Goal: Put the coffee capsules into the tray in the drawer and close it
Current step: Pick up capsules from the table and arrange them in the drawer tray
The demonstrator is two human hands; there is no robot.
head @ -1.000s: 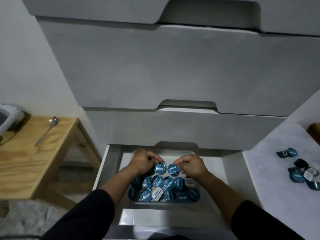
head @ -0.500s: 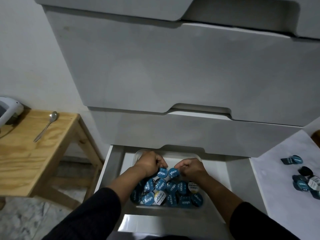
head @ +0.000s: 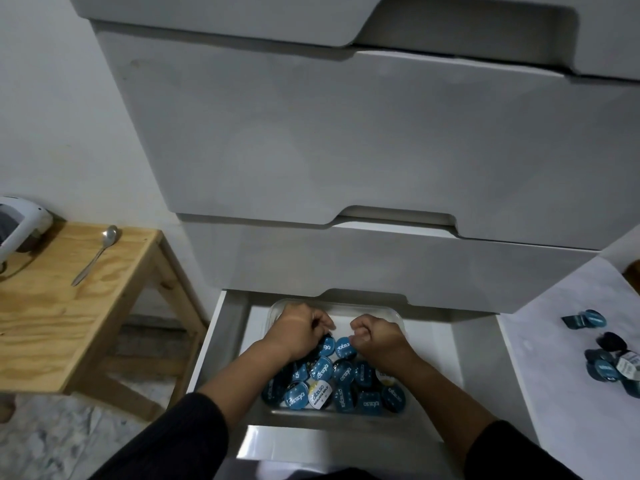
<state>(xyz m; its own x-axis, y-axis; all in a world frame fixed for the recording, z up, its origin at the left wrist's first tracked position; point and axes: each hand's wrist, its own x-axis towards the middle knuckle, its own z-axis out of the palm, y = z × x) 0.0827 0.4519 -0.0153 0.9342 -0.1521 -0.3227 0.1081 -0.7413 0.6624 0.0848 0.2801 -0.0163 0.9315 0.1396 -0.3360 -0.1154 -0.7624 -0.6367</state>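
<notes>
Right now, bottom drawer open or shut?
Open. The drawer is pulled out below the shut ones, its tray of capsules in view, both hands inside.

Head camera, looking steeply down, close over open drawer (head: 221, 341).

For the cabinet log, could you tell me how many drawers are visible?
4: three closed, top drawer, middle drawer, lower drawer, plus the open drawer at the bottom. More may lie above.
</notes>
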